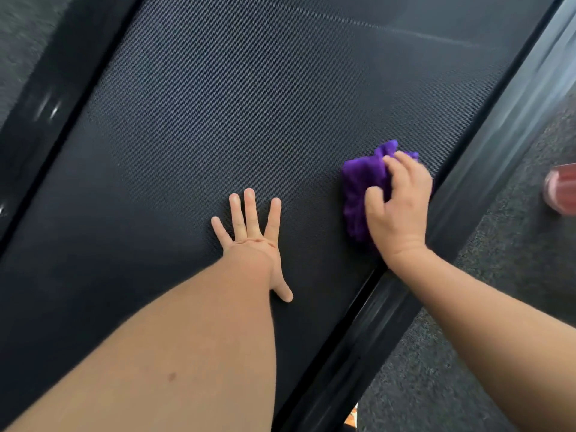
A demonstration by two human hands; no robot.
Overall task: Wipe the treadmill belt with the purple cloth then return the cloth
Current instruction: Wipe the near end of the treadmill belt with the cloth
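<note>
Dark speckled carpet (514,275) borders the treadmill on its right, and the black ribbed treadmill belt (218,120) fills most of the view, running diagonally from lower left toward upper right between two glossy black side rails. On the belt, close against its right edge, lies the purple cloth (363,188), bunched into a crumpled wad rather than spread flat; its long axis runs roughly along the belt's length, with one loose tuft poking up at the far end toward the upper right. The right hand (399,207) is curled over the cloth from the rail side, fingers (402,169) bent across its top and the thumb pressed into its near flank, so the hand is closed in a grip on the fabric and pushing it down onto the belt. The wrist crosses above the right side rail (486,169), which sits just beside the cloth. Nearer the belt's middle, well apart from the cloth, the left hand (252,241) lies flat and fully open, palm down, all five fingers splayed and touching the belt, holding nothing. At the right edge of the view, on the carpet, a blurred pinkish object (561,188) shows; what it is cannot be told.
</note>
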